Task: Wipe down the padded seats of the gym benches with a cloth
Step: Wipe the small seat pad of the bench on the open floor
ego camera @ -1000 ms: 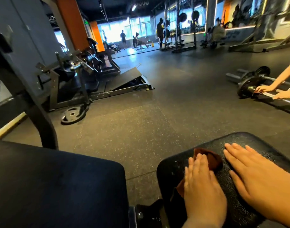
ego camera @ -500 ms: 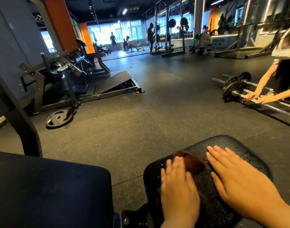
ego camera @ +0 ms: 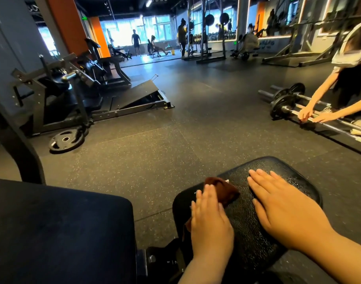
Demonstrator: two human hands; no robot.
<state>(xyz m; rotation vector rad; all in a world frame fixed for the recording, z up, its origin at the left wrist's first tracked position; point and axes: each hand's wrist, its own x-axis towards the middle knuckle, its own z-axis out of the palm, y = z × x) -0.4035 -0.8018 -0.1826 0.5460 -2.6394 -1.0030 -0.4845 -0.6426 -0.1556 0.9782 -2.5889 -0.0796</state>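
A black padded seat (ego camera: 294,181) with a cracked, shiny surface lies low in the middle right of the head view. A dark brown cloth (ego camera: 222,189) is spread on its left part. My left hand (ego camera: 210,220) presses flat on the cloth with straight fingers, covering its near half. My right hand (ego camera: 282,208) rests flat on the bare pad just right of the cloth, fingers straight and together. A second, larger dark pad (ego camera: 58,228) fills the lower left.
A black steel frame (ego camera: 18,144) rises at the left. A weight plate (ego camera: 66,139) lies on the rubber floor by a black machine (ego camera: 77,95). At the right another person (ego camera: 343,87) wipes a loaded barbell (ego camera: 286,103) on the floor.
My left hand and the cloth have slid left along the pad, towards its left edge. The view has swung right, bringing more of the other person into sight.
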